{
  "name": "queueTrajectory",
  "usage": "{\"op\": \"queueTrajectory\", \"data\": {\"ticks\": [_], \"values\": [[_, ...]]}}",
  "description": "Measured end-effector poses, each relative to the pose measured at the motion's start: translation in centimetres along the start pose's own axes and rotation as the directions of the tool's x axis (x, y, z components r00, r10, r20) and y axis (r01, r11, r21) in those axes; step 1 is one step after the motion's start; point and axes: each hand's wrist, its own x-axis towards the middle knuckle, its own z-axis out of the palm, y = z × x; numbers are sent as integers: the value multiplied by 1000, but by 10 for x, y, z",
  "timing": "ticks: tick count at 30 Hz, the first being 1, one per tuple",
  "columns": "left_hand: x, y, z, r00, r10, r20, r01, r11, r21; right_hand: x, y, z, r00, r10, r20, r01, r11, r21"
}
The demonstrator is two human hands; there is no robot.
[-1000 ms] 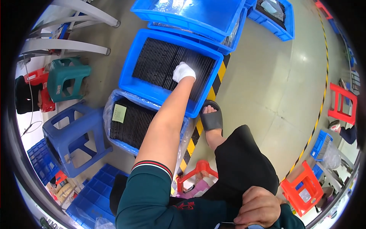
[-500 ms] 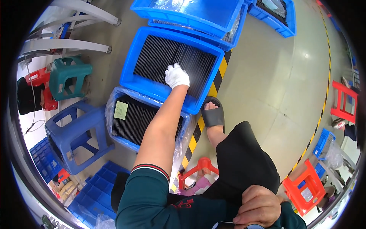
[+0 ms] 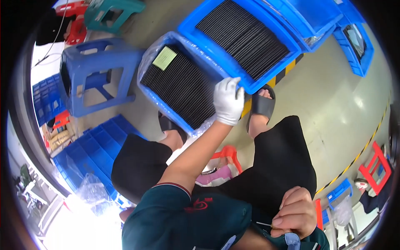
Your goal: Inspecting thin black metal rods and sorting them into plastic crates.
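Closed over the near rim of a blue plastic crate (image 3: 266,85) packed with upright thin black sheets: the left hand (image 3: 228,101), in a white glove, fingers (image 3: 233,86) curled down onto the crate's lower edge and gripping it. Resting on the grey floor (image 3: 333,104), that crate, its corner overlapping a yellow-and-black striped floor line (image 3: 287,68). Just beside it, to the left and touching the gloved wrist area, a second blue plastic crate (image 3: 166,110) lined with clear plastic film, filled with the same black sheets and topped with a pale green paper label (image 3: 165,58). Lower right, close to the body: the bare right hand (image 3: 296,212), fingers closed in a loose fist, pinching a thin pale sliver too small to tell apart. Between the two hands, black shorts over both knees, dark green shirt sleeve with a striped cuff. Below the crates, two black sandals (image 3: 261,105) on the feet, and a small red plastic stool (image 3: 227,155) under the seated body. Farther left, a blue plastic stool (image 3: 98,77) with slotted top, a teal stool (image 3: 114,12) above it, stacked blue trays (image 3: 89,154) lower left. Upper right, more blue crates (image 3: 358,39); far right, another red stool (image 3: 377,166) on the floor.
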Motion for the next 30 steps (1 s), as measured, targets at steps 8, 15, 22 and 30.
{"op": "queueTrajectory", "data": {"ticks": [8, 15, 22, 30], "values": [[-88, -82, -52, 881, -434, 186, 288, 806, 518, 8, -6, 22, 992, -68, 103, 82, 987, -141], [-92, -112, -88, 788, -592, 167, 377, 679, 630, 14, -3, 42, 983, -125, 132, 150, 968, -201], [-42, -148, -110, 806, -584, 99, 395, 653, 646, 17, -1, 55, 980, -163, 117, 188, 949, -255], [34, -203, -129, 809, -579, 101, 383, 649, 657, 28, -3, 63, 982, -111, 155, 153, 945, -289]]}}
